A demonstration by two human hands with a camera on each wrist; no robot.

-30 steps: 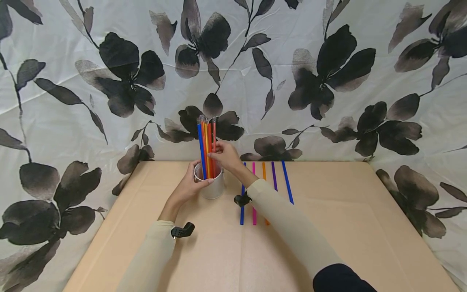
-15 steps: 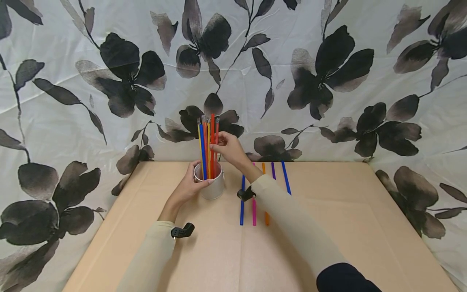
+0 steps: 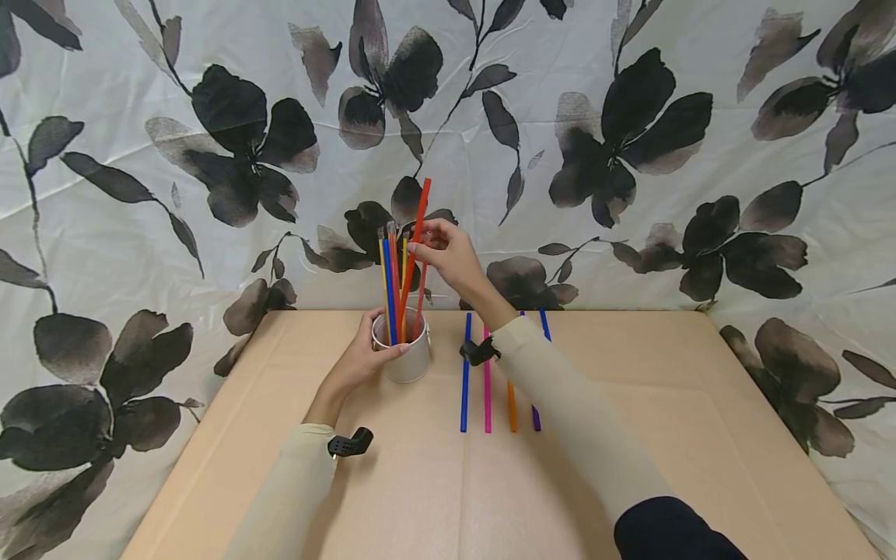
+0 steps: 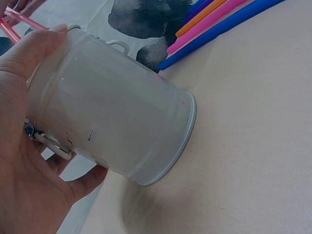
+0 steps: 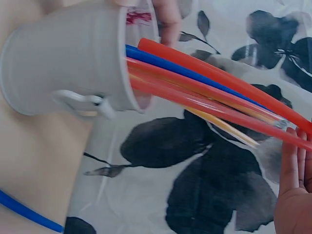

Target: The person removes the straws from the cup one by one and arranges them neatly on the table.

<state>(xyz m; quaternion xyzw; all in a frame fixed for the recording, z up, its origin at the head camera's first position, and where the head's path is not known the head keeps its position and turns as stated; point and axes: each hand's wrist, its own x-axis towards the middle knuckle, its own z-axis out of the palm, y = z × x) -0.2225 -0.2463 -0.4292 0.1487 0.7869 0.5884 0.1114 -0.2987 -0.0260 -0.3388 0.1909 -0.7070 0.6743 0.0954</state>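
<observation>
A small pale metal bucket (image 3: 409, 365) stands upright near the back of the table, its rim and wall gripped from the left by my left hand (image 3: 364, 350). Several coloured sticks, straw-like in look, lean inside it, among them a blue stick (image 3: 390, 299); some have clear ends. Above the bucket, my right hand (image 3: 455, 258) pinches a bright red straw-like stick (image 3: 424, 196) between thumb and fingers. The lower end of that stick (image 5: 161, 48) is at the bucket's mouth. A lighter red stick (image 5: 195, 102) leans apart, close to the right fingers.
Right of the bucket, a row of loose sticks lies on the table: blue (image 3: 465, 389), pink (image 3: 488, 397), orange (image 3: 512, 408), purple (image 3: 536, 418) and another blue (image 3: 545, 323), partly under the right forearm. A floral cloth (image 3: 504, 187) hangs behind the table's back edge.
My right hand has moved up and slightly right, drawing the red stick higher out of the other sticks and tilting it right. My left hand stays on the bucket.
</observation>
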